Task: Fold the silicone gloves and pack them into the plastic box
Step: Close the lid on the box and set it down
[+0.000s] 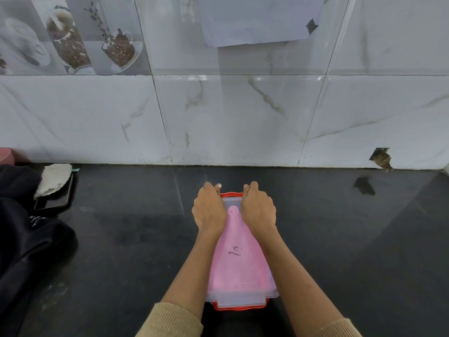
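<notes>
A clear plastic box [240,299] with a red rim lies on the black counter, its clear lid on top. Pink silicone gloves [239,261] show through the lid, with a dark scribble on them. My left hand [210,210] grips the far left corner of the box, fingers curled over the far edge. My right hand [258,209] grips the far right corner the same way. The near latch of the lid points toward me. Both forearms run along the box's sides and hide its long edges.
A dark cloth [26,239] lies at the left edge of the black counter [352,251]. A phone [54,198] with a white pouch [52,180] on it sits near the tiled wall [230,117]. A pink object [6,155] stands at far left.
</notes>
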Motion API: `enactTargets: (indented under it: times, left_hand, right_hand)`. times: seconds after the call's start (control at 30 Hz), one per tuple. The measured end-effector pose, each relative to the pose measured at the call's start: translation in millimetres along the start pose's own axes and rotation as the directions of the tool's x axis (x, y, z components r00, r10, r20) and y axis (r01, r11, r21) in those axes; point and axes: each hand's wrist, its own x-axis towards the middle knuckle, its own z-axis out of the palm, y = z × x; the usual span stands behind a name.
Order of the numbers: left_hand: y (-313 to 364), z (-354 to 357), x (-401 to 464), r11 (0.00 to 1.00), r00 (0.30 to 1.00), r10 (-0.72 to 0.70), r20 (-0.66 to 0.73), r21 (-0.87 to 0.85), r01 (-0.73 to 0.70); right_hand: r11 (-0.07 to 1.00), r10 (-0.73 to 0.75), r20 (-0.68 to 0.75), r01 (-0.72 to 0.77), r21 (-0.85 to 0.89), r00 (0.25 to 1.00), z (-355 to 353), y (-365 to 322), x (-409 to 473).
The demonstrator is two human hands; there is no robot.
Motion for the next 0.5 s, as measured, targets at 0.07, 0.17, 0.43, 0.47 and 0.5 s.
enactTargets:
  times: [0.07,0.17,0.43,0.47,0.5]
  left_hand:
    - [0.3,-0.3,0.8,1.000,1.000,0.002,0.008,0.007,-0.002]
    - [0.2,-1.1,1.3,1.000,1.000,0.006,0.016,0.014,-0.006]
    - [0.6,-1.0,1.5,1.000,1.000,-0.005,0.007,0.012,0.005]
    - [0.2,-0.7,1.2,1.000,1.000,-0.003,-0.003,0.006,0.003]
    - [-0.3,-0.7,0.7,1.000,1.000,0.001,-0.013,0.002,-0.001]
  right_hand:
    - [0.999,0.009,0.003,-0.009,0.035,1.000,0.4,-0.5,0.3]
    - [0.997,0.030,0.012,-0.030,0.074,0.999,1.2,-0.3,1.5]
    - [0.994,0.067,0.027,-0.069,0.080,0.997,2.5,-1.0,4.8]
    - [0.994,0.069,0.018,-0.070,0.089,0.997,2.6,-0.3,4.5]
    - [0.993,0.070,0.005,-0.070,0.099,0.998,2.8,0.4,4.3]
